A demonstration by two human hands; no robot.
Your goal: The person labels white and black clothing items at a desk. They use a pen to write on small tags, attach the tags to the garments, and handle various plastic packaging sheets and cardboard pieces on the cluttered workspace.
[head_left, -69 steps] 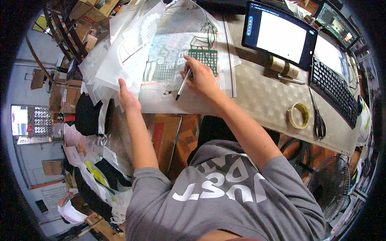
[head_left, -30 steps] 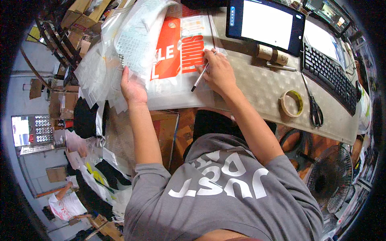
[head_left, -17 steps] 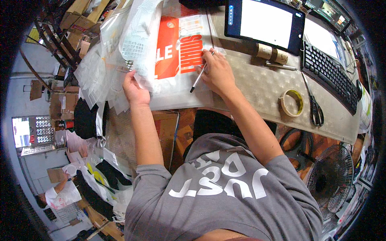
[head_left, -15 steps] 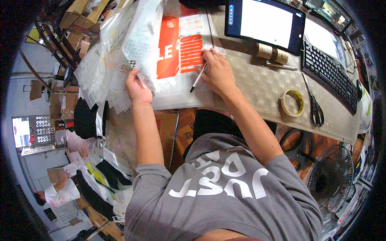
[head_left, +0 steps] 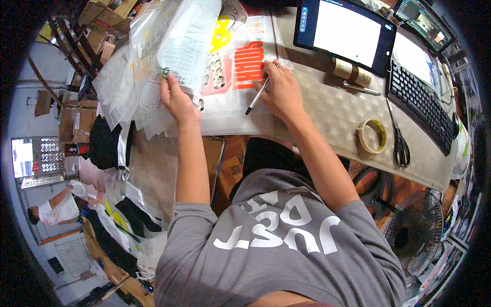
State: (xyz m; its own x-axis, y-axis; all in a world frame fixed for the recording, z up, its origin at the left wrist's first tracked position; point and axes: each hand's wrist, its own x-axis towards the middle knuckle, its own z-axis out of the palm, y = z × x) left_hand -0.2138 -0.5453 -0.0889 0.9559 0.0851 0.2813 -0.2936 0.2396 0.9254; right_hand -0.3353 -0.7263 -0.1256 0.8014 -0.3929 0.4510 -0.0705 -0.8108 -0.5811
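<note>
Head view: half-curled left hand (head_left: 180, 103) grips translucent sheets (head_left: 188, 53); curled right hand (head_left: 284, 93) holds a pen (head_left: 257, 96).

we hold both arms out in front of us, hands apart. our left forearm (head_left: 193, 161) runs nearly straight forward, the left hand (head_left: 182, 104) angled slightly leftward in a pinch. our right forearm (head_left: 325, 146) slants inward to the right hand (head_left: 284, 93), back upward, fingers (head_left: 270, 69) bent and gripping.
</note>
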